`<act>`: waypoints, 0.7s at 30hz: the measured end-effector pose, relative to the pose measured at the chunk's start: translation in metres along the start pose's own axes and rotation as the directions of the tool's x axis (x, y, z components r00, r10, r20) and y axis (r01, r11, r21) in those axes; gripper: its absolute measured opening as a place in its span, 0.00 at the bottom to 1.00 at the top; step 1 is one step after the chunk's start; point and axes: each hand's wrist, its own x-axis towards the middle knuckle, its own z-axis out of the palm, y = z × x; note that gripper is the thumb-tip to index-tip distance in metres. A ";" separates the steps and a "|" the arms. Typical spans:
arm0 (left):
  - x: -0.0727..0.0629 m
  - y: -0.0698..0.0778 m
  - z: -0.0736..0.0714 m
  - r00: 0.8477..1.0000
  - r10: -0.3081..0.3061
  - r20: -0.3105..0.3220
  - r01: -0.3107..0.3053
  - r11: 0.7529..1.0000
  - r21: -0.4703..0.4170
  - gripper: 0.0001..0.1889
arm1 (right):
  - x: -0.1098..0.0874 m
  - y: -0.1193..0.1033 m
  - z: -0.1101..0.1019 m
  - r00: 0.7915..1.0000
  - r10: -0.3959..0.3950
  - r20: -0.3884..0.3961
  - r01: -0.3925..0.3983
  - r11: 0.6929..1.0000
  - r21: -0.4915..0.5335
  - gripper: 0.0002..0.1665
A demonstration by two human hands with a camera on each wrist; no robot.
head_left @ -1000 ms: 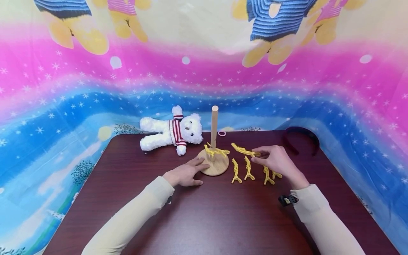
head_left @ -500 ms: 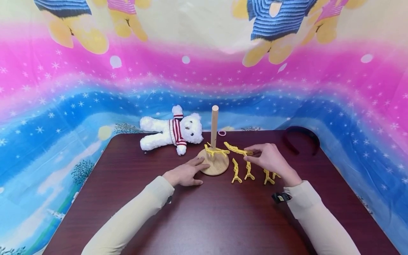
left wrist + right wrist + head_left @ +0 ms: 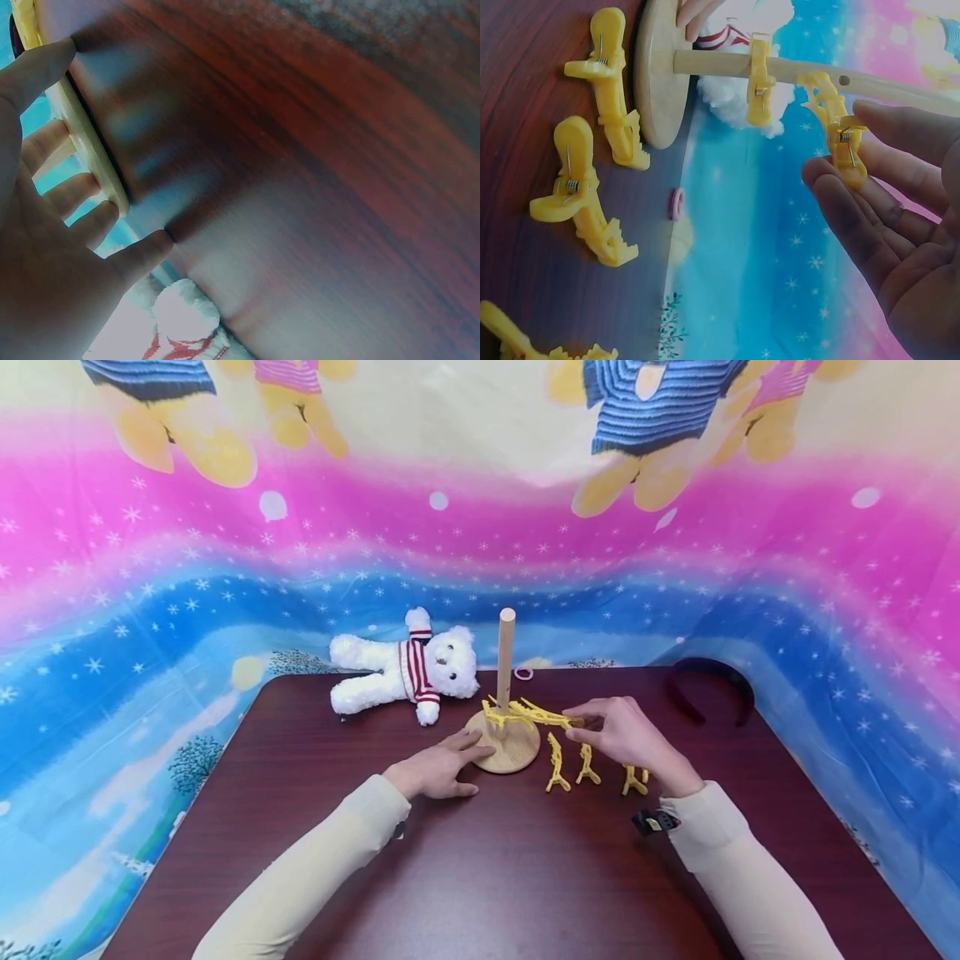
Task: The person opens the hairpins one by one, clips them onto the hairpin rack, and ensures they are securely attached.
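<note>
A wooden post (image 3: pixel 506 652) rises from a round wooden base (image 3: pixel 519 757) on the table. My left hand (image 3: pixel 433 770) lies at the base's left side, fingers spread, with fingertips on its edge. One yellow alligator hair clip (image 3: pixel 759 82) is clamped across the lower post. Between thumb and fingertips my right hand (image 3: pixel 621 735) pinches the handles of another alligator hair clip (image 3: pixel 847 146). In the right wrist view this clip's toothed end overlaps the post's edge, just above the clamped one. More yellow hair clips (image 3: pixel 556 764) lie on the table right of the base.
A white teddy bear (image 3: pixel 420 668) in a striped sweater lies behind the left hand. Behind the post is a small pink ring (image 3: pixel 522 674). A dark headband (image 3: pixel 708 681) sits at the back right corner. A printed cloth (image 3: pixel 420 552) hangs around the table (image 3: pixel 487 877).
My right hand has moved left with the pinched hair clip, bringing the clip's toothed end to the post. The left hand has stayed on the base.
</note>
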 end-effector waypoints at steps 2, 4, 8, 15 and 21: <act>0.000 0.000 0.001 1.000 0.003 -0.005 -0.003 1.000 -0.003 0.36 | 0.002 -0.002 0.001 1.000 -0.003 0.002 0.003 1.000 0.002 0.17; 0.000 0.000 0.001 1.000 0.005 -0.008 -0.005 1.000 -0.002 0.36 | 0.003 -0.003 0.002 1.000 -0.008 0.003 0.008 1.000 -0.001 0.17; 0.000 0.000 0.001 1.000 0.011 -0.019 -0.011 1.000 -0.004 0.36 | 0.007 -0.006 0.004 1.000 -0.016 0.008 0.016 1.000 0.000 0.16; 0.000 0.000 0.002 1.000 0.004 -0.015 -0.004 1.000 0.004 0.36 | 0.014 -0.011 0.008 0.999 -0.052 -0.009 0.052 0.999 -0.009 0.15; 0.000 -0.001 0.002 1.000 0.002 -0.020 -0.002 1.000 -0.006 0.36 | 0.021 -0.014 0.014 0.997 -0.075 -0.033 0.075 0.997 -0.006 0.16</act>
